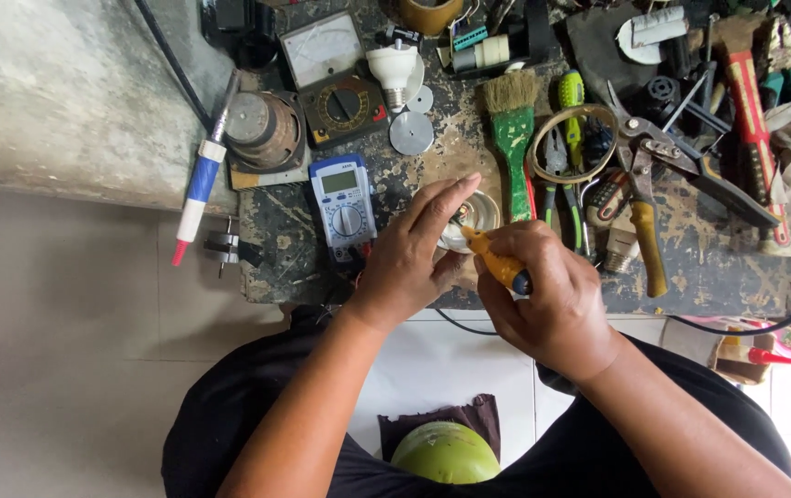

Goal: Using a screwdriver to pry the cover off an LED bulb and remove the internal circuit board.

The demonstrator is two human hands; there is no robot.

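Observation:
My left hand (414,254) cups a small round bulb part (469,217) at the near edge of the workbench (690,267), fingers stretched over it. In my right hand (543,295) is a yellow-handled screwdriver (499,266), its tip pointing into the part. The two hands touch over the bench edge. The hands hide most of the part.
A blue digital multimeter (345,198) lies left of my hands, an analog meter (336,78) behind it. A green-handled brush (513,138), pliers, tin snips (644,194), a red hammer (753,111) and a white lamp socket (394,72) crowd the bench. A green round object (446,452) rests in my lap.

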